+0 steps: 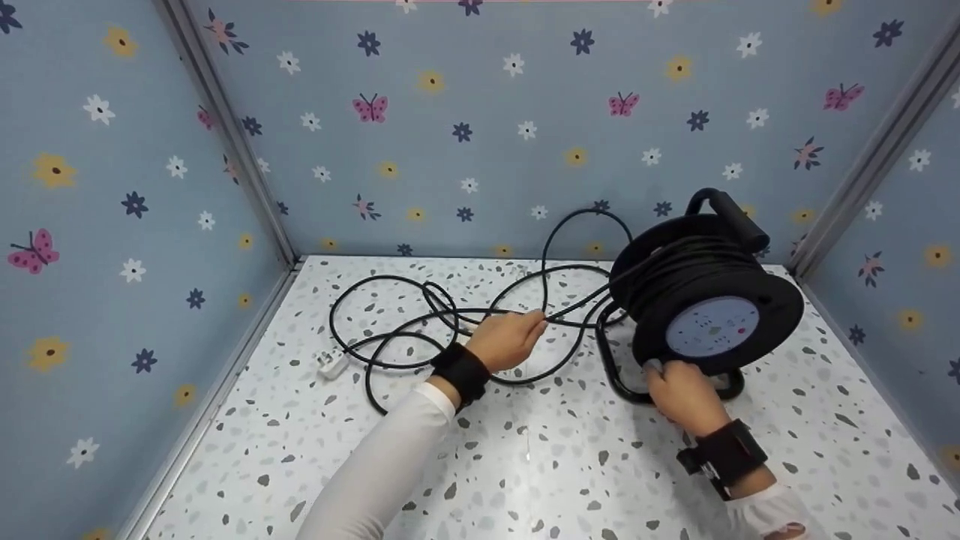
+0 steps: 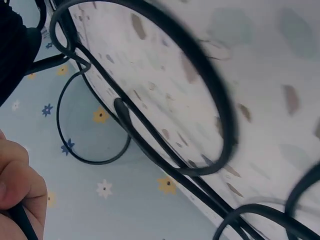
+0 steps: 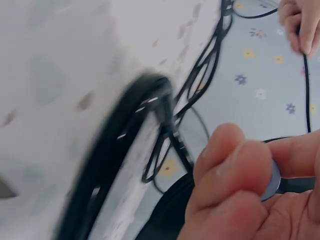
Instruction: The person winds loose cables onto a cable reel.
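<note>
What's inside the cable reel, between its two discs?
Black cable, wound in layers round the reel; the core beneath those turns is covered and can't be seen.

Reel [image 1: 705, 289]: black, round, standing at right.
Cord [image 2: 226, 115]: black, part wound, part loopy on bench [image 1: 525, 465].
Plug [image 1: 331, 364]: white, lying left.

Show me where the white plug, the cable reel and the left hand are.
White plug [image 1: 333, 365]: head view, on its body.
Cable reel [image 1: 712, 325]: head view, on its pale round socket panel.
Left hand [image 1: 505, 341]: head view, on the back of the hand.
</note>
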Action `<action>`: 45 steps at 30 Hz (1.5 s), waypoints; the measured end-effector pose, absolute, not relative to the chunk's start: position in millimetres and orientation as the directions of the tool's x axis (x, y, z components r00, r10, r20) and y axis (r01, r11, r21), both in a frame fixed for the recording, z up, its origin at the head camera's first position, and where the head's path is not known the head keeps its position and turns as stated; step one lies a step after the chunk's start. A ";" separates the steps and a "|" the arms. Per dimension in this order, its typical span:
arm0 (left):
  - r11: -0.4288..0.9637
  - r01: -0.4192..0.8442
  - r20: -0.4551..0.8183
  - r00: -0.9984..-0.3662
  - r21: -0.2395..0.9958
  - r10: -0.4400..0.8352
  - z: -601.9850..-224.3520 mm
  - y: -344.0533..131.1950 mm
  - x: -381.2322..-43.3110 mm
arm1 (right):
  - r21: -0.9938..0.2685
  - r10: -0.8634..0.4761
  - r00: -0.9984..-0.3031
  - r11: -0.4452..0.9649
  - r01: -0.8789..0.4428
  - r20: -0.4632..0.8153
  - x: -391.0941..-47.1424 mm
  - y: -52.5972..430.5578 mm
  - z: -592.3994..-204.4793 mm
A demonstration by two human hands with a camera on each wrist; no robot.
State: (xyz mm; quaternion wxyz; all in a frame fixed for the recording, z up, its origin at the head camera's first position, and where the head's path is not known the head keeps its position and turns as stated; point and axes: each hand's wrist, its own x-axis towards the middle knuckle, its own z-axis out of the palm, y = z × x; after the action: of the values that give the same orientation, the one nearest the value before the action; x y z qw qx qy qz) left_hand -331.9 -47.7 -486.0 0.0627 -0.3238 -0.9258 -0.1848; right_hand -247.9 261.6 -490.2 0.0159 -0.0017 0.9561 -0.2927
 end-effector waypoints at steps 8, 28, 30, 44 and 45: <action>0.698 0.634 0.278 -0.773 0.333 0.570 -474.1 -15.8 -331.4 | -0.614 -0.038 -0.998 0.787 -0.056 0.042 -248.1 245.8 -465.7; 0.736 0.604 0.361 -0.789 0.306 0.497 -453.8 31.5 -323.7 | -0.744 0.039 -0.988 0.663 -0.085 0.148 -247.7 241.4 -440.1; 0.787 0.592 0.380 -0.777 0.173 0.502 -451.3 25.9 -321.5 | -0.740 0.030 -0.988 0.666 -0.093 0.151 -247.6 242.3 -439.8; 0.864 0.497 0.342 -0.828 0.083 0.444 -418.7 -92.9 -364.8 | -0.744 0.023 -0.985 0.659 -0.112 0.169 -246.2 246.0 -437.7; 0.860 0.492 0.324 -0.842 0.133 0.432 -421.7 -102.3 -368.1 | -0.743 0.021 -0.985 0.660 -0.115 0.171 -246.3 246.0 -438.1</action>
State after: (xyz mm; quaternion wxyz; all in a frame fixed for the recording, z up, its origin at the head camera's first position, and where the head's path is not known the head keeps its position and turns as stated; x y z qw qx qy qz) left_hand -368.1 -102.3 -421.7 0.1429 -0.2421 -0.9538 -0.1059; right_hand -246.3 246.0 -438.1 -0.0827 -0.0257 0.9072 -0.4117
